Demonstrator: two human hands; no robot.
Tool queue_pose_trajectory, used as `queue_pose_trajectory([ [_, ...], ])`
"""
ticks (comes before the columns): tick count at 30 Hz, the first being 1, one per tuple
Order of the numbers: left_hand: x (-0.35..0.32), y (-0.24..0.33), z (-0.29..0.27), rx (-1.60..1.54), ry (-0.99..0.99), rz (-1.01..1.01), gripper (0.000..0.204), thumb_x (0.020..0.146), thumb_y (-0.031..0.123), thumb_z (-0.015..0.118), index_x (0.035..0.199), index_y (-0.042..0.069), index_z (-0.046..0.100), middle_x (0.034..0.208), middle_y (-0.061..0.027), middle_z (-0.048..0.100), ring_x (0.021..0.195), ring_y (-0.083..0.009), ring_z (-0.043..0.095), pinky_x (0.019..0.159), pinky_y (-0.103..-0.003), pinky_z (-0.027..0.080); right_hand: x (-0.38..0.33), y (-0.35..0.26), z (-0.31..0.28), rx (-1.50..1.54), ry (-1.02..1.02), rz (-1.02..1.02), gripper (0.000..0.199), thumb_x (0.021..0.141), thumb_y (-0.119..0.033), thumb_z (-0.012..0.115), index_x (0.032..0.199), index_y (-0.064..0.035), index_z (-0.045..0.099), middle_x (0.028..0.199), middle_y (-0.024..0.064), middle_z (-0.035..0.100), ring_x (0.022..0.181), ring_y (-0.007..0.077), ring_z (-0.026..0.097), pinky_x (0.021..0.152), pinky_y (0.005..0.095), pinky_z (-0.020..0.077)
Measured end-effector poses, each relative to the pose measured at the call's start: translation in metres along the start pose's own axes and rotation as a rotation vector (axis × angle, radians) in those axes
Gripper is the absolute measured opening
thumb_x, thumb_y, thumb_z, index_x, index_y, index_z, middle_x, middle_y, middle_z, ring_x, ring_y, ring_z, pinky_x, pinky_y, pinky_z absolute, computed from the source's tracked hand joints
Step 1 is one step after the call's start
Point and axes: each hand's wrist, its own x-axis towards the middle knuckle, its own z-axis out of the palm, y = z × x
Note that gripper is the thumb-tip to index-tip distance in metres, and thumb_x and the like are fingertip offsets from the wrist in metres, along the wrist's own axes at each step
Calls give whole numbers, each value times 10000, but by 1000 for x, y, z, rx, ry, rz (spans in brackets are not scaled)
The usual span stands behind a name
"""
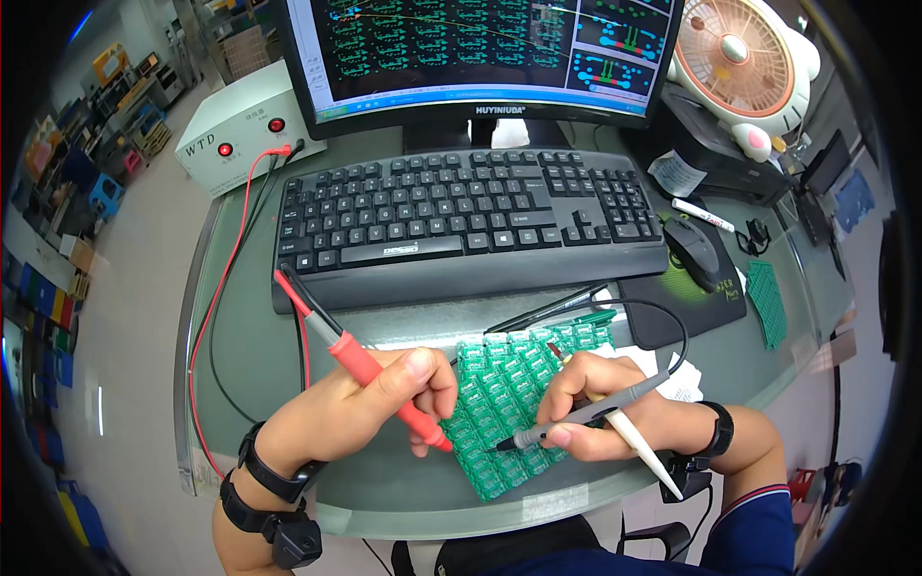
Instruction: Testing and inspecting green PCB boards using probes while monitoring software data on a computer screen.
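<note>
A green panel of small circuit boards (499, 384) lies before me at the desk's front, slightly turned. My left hand (384, 392) is closed around a red test probe (357, 357), whose tip comes down at the panel's left edge; the fingertips are beside that edge. In my right hand (624, 408), a grey test probe (600, 408) with a black tip points left onto the panel's lower middle. The same hand also holds a slim white stick-like tool (642, 449), slanting across the fingers. Whether either tip touches a contact is too small to tell.
A black keyboard (461, 206) lies behind the panel, below a monitor (480, 58). To the left, a white box with red buttons (240, 130) feeds the red lead (226, 278). Rightward are a mouse (693, 252), marker (703, 215), fan (735, 58), printer (720, 154) and another green board (765, 302).
</note>
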Motion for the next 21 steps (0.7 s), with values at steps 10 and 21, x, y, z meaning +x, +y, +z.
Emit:
queue_pose_trajectory([
  [10,2,-1,-4,-53,206,16,775,1024,659,228,786,26,606,739,-55,582,619,-117,562,590,-254,452,1,0,-5,-122,-74,-63,240,915,-136,709,992,-67,493,892,92,709,764,136,671,643,276,518],
  [21,3,-7,-4,-192,121,93,319,828,73,800,911,77,493,911,-26,531,789,-80,588,639,-228,460,1,0,-3,-127,-57,-74,242,909,-150,718,984,-72,502,872,81,709,746,135,671,630,274,515],
])
